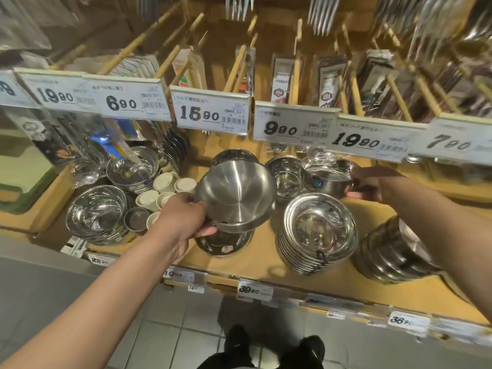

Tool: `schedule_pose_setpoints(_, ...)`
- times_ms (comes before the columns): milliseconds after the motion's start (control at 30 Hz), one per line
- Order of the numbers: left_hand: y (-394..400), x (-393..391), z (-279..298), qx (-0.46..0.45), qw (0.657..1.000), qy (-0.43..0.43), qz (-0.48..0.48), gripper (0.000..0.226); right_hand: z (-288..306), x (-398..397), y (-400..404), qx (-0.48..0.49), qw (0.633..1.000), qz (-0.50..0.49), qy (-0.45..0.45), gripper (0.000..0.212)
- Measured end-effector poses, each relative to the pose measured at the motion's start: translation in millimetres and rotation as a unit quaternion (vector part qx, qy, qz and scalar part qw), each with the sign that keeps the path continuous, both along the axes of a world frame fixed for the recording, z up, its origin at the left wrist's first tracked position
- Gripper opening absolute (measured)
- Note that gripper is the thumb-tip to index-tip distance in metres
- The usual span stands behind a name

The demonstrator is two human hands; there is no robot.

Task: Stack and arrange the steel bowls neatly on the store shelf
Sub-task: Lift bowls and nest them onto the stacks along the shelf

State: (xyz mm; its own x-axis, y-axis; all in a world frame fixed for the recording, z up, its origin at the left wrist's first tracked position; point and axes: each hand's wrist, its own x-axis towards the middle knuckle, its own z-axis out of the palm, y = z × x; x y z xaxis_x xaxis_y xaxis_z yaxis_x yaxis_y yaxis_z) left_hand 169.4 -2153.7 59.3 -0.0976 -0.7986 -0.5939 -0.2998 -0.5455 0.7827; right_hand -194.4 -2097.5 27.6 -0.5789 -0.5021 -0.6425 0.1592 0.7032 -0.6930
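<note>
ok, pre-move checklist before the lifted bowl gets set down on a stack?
1. Left hand grips the tilted brushed steel bowl at its rim: ok.
2. Bowl level for stacking: not ok, tipped toward the camera.
3. Shiny steel bowl under it unobstructed: cannot tell, mostly hidden.
4. Right hand holds the plastic-wrapped steel bowl at the back: ok.
5. Front stack of shallow steel plates aligned: not ok, leaning.
6. Small cream cups out of the bowl's way: ok, off to its left.

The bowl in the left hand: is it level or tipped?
Tipped. The bowl, gripped at its rim by the left hand, shows its empty inside tilted toward the camera, held above another bowl on the shelf.
</note>
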Motion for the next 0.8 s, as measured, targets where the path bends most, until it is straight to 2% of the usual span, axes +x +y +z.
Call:
schedule_pose_setpoints(100, 0.2, -7.9, 1.4, -0.001, 1.000, 0.008, -0.006, 0.015, 3.3, -12.0, 15.7, 0.003, 0.999, 0.001, 0.041, 0.005)
schedule_pose_setpoints(233, -0.1, -23.4, 3.8, -0.004, 1.000, 0.020, -0.016, 0.017, 8.2, -29.2, 31.6, 0.008, 0.997, -0.016, 0.071, 0.021)
schedule_pose_setpoints(367, -3.0, -37.0, 6.5, -0.012, 0.999, 0.015, -0.036, 0.008, 11.6, -40.8, 37.3, 0.038, 0.995, -0.029, 0.092, 0.017)
schedule_pose_setpoints(633, -12.3, -48.0, -0.6, -0.022, 0.999, 0.021, -0.041, 0.041, 12.5, -41.5, 25.8, 0.056, 0.993, 0.008, 0.103, 0.006)
schedule_pose_setpoints(800, -15.7, -49.1, -1.8, -0.018, 0.999, 0.034, -0.034, 0.044, 9.8, -48.9, 17.7, 0.057, 0.992, 0.039, 0.108, 0.031)
